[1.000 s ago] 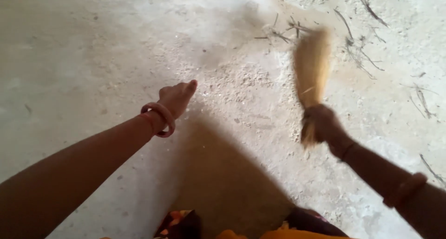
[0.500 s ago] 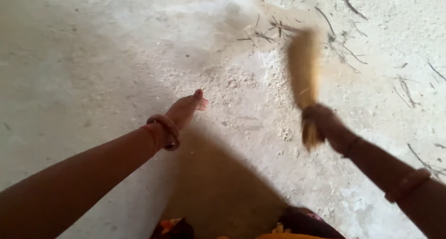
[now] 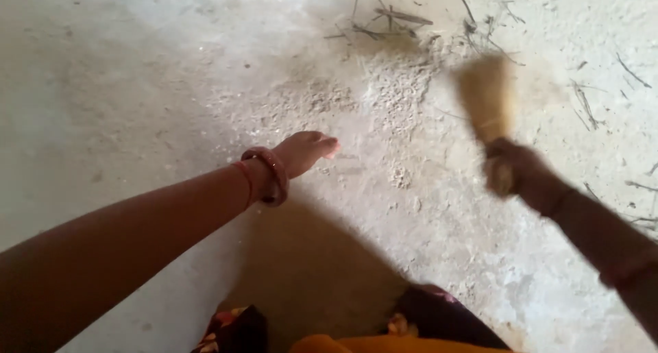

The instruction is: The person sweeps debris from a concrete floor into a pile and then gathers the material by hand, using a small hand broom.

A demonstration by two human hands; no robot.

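— Since a second ago, what has shifted?
— Both arms have swung. The short straw broom has swept rightward and now sits blurred above the right hand, while the left hand has drifted further out over the concrete floor.
— How are the hands?
— The right hand is closed around the broom's bound handle end, bristles pointing away from the person. The left hand holds nothing; its fingers are stretched loosely forward, just above the floor. Reddish bangles ring its wrist.
— And around the broom?
— A patch of pale dust and grit lies between the two hands. Dry twigs are scattered beyond it and to the right. At the bottom edge, orange and dark patterned clothing shows.
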